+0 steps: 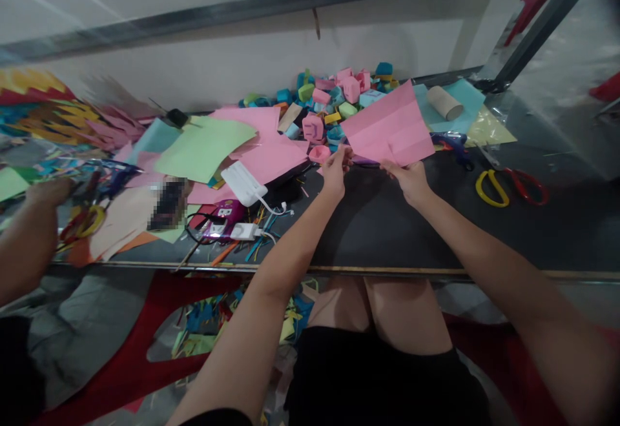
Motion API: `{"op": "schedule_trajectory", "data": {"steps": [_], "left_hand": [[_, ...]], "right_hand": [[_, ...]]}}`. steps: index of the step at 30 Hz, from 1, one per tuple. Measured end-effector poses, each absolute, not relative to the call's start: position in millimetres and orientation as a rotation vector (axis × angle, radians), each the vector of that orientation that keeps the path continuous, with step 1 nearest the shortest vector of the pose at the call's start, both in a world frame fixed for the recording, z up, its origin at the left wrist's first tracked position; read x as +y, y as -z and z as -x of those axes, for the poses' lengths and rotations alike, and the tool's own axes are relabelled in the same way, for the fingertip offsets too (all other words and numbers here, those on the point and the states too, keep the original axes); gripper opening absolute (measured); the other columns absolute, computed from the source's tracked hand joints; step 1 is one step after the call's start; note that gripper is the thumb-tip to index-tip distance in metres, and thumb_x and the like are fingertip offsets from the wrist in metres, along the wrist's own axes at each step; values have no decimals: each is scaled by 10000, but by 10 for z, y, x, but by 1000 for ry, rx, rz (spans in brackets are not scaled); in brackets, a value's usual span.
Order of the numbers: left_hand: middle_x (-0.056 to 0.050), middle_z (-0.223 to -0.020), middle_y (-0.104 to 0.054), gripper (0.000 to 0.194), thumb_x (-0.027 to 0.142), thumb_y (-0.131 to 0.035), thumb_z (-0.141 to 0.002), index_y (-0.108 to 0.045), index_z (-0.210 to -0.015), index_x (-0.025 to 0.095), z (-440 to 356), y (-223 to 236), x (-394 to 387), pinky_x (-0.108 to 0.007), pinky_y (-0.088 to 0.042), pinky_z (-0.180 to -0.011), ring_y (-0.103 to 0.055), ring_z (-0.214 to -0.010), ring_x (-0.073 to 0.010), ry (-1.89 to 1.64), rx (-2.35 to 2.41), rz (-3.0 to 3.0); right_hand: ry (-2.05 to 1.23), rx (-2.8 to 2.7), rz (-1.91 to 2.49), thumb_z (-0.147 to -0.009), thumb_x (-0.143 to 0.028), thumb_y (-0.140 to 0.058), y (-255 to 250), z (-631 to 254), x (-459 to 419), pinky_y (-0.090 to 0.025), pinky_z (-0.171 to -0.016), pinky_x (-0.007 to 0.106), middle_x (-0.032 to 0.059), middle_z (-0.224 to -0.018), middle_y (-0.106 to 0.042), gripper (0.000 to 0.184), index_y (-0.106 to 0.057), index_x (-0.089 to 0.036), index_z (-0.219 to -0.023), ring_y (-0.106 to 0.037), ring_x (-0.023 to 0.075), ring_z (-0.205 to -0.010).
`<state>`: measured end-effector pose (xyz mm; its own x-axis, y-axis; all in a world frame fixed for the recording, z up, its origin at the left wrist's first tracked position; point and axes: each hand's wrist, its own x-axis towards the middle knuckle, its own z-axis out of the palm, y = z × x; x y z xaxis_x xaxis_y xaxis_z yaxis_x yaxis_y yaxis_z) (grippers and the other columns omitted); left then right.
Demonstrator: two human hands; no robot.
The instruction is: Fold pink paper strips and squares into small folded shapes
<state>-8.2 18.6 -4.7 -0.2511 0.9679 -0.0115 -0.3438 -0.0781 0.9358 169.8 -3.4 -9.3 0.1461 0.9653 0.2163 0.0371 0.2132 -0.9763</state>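
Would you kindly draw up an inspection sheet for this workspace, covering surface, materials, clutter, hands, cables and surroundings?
Surface: dark tabletop, crowded at left and back.
Job's things: creased pink paper sheet; folded paper pieces piled behind.
Clutter: scissors with one yellow and one red handle, at right; cardboard tube; paper scraps below the tabletop.
Hands: right hand grips the sheet's near edge; left hand at its near left corner, grip unclear.
Cables: white cable beside a white device.
Surroundings: co-worker's arm at left; pale wall behind.
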Motion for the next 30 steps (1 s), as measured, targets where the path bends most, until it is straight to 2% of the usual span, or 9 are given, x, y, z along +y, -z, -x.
{"op": "schedule_trajectory", "data": {"steps": [3,5,8,11,18,22,27,30], "left_hand": [[-43,-789,-685,528,699,-640,-905,-712,-832,181,48,26,140,-270,-462,-617,-574,-630,-102,-1487,1030,-873],[-20,-711,-657,485,665,-719,-860,-718,-787,185,15,36,101,-259,-455,-616,-556,-609,-94,-1404,991,-1000],[-10,-670,-664,389,552,-849,-777,-732,-726,185,-17,59,61,-256,-453,-625,-531,-595,-91,-1321,957,-1179],[-12,-670,-682,380,532,-858,-768,-719,-677,190,-20,57,52,-259,-448,-629,-532,-601,-99,-1333,991,-1210],[-20,-705,-704,346,436,-817,-847,-679,-654,185,-25,-14,26,-287,-506,-756,-589,-671,-112,-1358,1028,-1185],[-15,-702,-697,321,389,-818,-858,-681,-656,181,-31,-11,26,-293,-505,-769,-590,-669,-110,-1376,1031,-1153],[-14,-715,-711,253,343,-844,-819,-718,-686,169,-7,29,65,-283,-485,-743,-613,-699,-122,-1293,1030,-1257],[-16,-690,-704,277,385,-870,-782,-728,-682,169,7,52,77,-285,-476,-716,-612,-673,-121,-1223,996,-1347]], "right_hand": [[-936,-1194,1117,-633,-617,-876,107,-1702,-18,-536,-591,369,41,-685,-698,450,-710,-214,-745,-608,189,-617],[-943,-1184,1102,-612,-635,-886,87,-1690,-35,-568,-619,387,43,-682,-702,472,-715,-217,-751,-646,212,-654],[-979,-1198,1038,-570,-654,-905,19,-1654,-87,-628,-765,444,65,-795,-762,520,-737,-218,-799,-724,269,-817],[-1037,-1234,1001,-552,-651,-916,-45,-1623,-139,-635,-883,486,80,-937,-804,560,-758,-218,-870,-745,293,-914],[-1058,-1291,1016,-679,-492,-897,-24,-1643,-137,-647,-794,452,106,-891,-796,360,-763,-195,-833,-752,265,-796],[-1069,-1289,1033,-676,-575,-874,-4,-1651,-111,-627,-714,422,101,-854,-798,407,-762,-200,-786,-745,251,-752],[-1042,-1290,1060,-630,-640,-881,-20,-1651,-126,-620,-696,405,94,-869,-809,487,-772,-202,-812,-742,246,-750],[-1040,-1313,1059,-670,-621,-866,-30,-1657,-144,-620,-695,403,107,-855,-806,456,-772,-194,-797,-739,247,-750]]}}
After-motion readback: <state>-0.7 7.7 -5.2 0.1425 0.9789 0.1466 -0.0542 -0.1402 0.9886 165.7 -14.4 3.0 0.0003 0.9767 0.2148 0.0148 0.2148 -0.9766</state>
